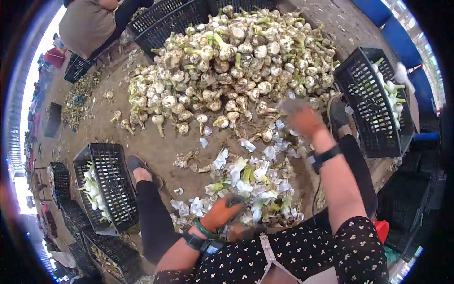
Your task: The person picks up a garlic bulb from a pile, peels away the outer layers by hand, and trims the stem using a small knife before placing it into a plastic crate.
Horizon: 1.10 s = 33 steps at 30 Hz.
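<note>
My left hand [221,212], in an orange glove with dark grey fingertips, is low in front of my lap with its fingers curled. What it holds, if anything, is hidden. Beneath and beyond it lies a heap of garlic peelings [257,177], white skins and green leaf bits. My right hand [305,119], gloved in orange too, reaches forward to the near right edge of the garlic pile [236,71]; motion smears its fingers. A whitish garlic bulb [402,75], blurred, appears in the air at the right crate's outer edge.
On my right stands a black crate [366,102] with peeled, stemmed garlic; a similar black crate [111,187] is on my left. More crates [165,26] back the pile. Another person [87,26] sits at upper left. Loose bulbs [158,120] lie on the dirt floor.
</note>
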Tool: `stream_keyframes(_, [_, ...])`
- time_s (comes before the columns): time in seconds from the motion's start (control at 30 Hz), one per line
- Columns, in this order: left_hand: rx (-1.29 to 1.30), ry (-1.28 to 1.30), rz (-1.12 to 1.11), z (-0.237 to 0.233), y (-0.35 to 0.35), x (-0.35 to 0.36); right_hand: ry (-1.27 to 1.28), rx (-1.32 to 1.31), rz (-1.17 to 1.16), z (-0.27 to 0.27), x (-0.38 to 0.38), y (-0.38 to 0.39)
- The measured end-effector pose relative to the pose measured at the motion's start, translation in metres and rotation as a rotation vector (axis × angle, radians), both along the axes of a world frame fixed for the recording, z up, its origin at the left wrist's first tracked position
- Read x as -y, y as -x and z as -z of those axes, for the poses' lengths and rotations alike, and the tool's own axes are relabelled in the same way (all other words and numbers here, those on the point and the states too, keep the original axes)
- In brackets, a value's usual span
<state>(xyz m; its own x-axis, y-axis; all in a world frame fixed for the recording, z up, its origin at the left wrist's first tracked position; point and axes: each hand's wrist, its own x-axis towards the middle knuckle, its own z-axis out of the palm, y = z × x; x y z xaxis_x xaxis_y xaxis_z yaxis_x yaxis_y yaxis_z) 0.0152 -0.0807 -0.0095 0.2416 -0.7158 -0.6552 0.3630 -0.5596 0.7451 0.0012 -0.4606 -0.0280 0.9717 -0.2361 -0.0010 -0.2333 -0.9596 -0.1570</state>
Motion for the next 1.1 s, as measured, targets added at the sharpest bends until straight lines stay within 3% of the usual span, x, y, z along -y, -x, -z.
stream_keyframes(0.03, [-0.006, -0.006, -0.002, 0.003, 0.002, -0.001, -0.344, -0.305, 0.264, -0.006, -0.044, -0.018])
stream_keyframes(0.07, [-0.113, 0.008, -0.071, 0.002, 0.004, 0.0, -0.267, -0.068, 0.145, 0.07, -0.059, -0.011])
stream_keyframes(0.1, [-0.22, 0.018, -0.143, -0.001, 0.006, 0.001, -0.279, -0.075, 0.14, 0.101, -0.071, -0.007])
stream_keyframes(0.13, [-0.232, 0.05, -0.081, -0.006, 0.006, 0.005, -0.207, -0.169, 0.14, 0.123, -0.081, -0.004])
stream_keyframes(0.2, [-0.219, 0.029, -0.007, 0.0, 0.008, 0.0, -0.142, -0.257, 0.138, 0.125, -0.089, -0.009])
stream_keyframes(0.23, [-0.211, 0.02, 0.073, 0.0, 0.011, -0.004, -0.281, -0.317, 0.24, 0.116, -0.086, -0.009])
stream_keyframes(0.27, [-0.326, -0.043, -0.012, -0.016, 0.008, 0.003, -0.413, -0.373, 0.34, 0.107, -0.084, -0.009])
stream_keyframes(0.3, [-0.324, -0.036, -0.014, -0.018, 0.002, 0.006, -0.407, -0.37, 0.338, 0.109, -0.081, -0.006])
stream_keyframes(0.37, [0.757, 0.444, 0.41, -0.017, -0.008, 0.003, -1.176, -0.195, 0.585, 0.114, -0.069, 0.0])
stream_keyframes(0.4, [0.505, 0.135, 0.272, -0.009, -0.008, -0.004, -1.535, -0.07, 0.339, 0.106, -0.065, 0.004])
stream_keyframes(0.43, [-0.188, 0.072, -0.32, 0.004, -0.004, 0.001, -1.522, -0.075, 0.322, 0.083, -0.072, 0.007])
stream_keyframes(0.5, [-0.726, 0.189, -0.582, 0.022, -0.015, -0.003, -1.303, 0.254, -0.015, 0.027, -0.091, 0.02])
stream_keyframes(0.53, [-0.717, 0.203, -0.586, 0.012, -0.015, 0.004, -1.296, 0.258, -0.03, -0.008, -0.096, 0.021])
stream_keyframes(0.6, [-0.306, 0.0, -0.493, -0.022, -0.012, 0.024, -1.937, -0.05, 0.342, -0.074, -0.101, 0.026])
stream_keyframes(0.63, [-0.3, 0.012, -0.492, -0.034, -0.017, 0.029, -1.928, -0.043, 0.334, -0.093, -0.103, 0.032])
stream_keyframes(0.7, [0.053, 0.168, -0.258, -0.058, -0.025, 0.039, -1.683, -0.026, 0.212, -0.124, -0.107, 0.045])
stream_keyframes(0.77, [0.047, 0.259, -0.23, -0.089, -0.029, 0.049, -1.579, -0.063, 0.199, -0.146, -0.11, 0.054])
stream_keyframes(0.83, [0.048, 0.427, -0.159, -0.111, -0.032, 0.056, -1.183, 0.159, -0.074, -0.149, -0.116, 0.061])
stream_keyframes(0.87, [0.213, 0.41, -0.103, -0.092, -0.034, 0.059, -1.18, 0.163, -0.079, -0.15, -0.119, 0.063])
stream_keyframes(0.97, [0.349, 0.349, 0.03, -0.109, -0.041, 0.069, -0.537, 0.196, -0.16, -0.15, -0.128, 0.068])
stream_keyframes(1.0, [0.374, 0.377, 0.012, -0.104, -0.041, 0.07, -0.479, 0.174, -0.059, -0.142, -0.134, 0.069])
stream_keyframes(1.1, [0.311, 0.316, -0.127, -0.097, -0.037, 0.074, -0.437, 0.242, -0.111, -0.135, -0.149, 0.06])
